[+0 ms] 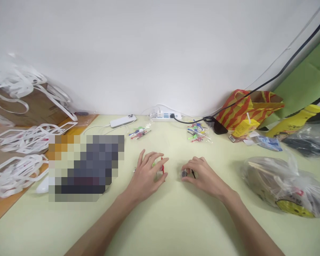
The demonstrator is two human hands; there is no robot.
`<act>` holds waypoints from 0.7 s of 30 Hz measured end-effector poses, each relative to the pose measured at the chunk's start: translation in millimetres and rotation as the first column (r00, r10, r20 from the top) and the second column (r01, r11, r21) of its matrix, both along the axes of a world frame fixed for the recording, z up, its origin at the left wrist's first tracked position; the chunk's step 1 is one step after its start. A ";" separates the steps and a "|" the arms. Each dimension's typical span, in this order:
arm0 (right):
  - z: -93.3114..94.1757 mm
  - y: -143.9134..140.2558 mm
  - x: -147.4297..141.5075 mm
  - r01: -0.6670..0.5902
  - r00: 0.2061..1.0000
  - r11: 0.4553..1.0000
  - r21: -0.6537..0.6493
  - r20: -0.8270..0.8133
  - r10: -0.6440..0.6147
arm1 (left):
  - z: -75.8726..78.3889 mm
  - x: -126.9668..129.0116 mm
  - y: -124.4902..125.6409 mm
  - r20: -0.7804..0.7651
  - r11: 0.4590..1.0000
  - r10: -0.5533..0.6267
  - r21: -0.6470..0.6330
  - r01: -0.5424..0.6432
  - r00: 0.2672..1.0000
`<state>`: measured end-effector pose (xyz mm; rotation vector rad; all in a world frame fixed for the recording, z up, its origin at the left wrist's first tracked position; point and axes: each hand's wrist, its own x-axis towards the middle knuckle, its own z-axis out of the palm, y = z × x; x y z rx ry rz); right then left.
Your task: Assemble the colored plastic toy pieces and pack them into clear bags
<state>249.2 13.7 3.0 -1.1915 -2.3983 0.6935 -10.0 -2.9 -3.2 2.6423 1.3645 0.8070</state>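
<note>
Head view shows a pale table (176, 220) where the left hand (146, 176) curls its fingers over a small clear packet (160, 170) and, just beside, the right hand (202, 174) pinches a tiny dark round part (184, 174).

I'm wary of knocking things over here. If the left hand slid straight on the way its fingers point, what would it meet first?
The left hand points up and slightly right. Past the small red-and-clear piece under its fingers, bare table follows, then probably the clear packet of colourful parts, though depth is hard to judge.
</note>
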 end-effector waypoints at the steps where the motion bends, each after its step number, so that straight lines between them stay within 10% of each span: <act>1: 0.4 -1.2 -2.1 0.001 0.999 1.000 -0.006 -0.033 -0.001 | 2.5 1.8 -1.5 0.007 0.998 -0.056 -0.001 0.056 0.998; 14: 2.6 -11.9 -21.3 -0.154 0.931 0.937 -0.315 -0.363 0.031 | 6.0 16.7 -12.2 0.056 0.931 -0.363 0.046 0.361 0.930; 21: 0.9 14.6 27.6 0.299 0.953 0.954 -0.010 -0.041 -0.299 | 5.2 14.1 -10.9 0.227 0.964 -0.261 0.016 0.264 0.938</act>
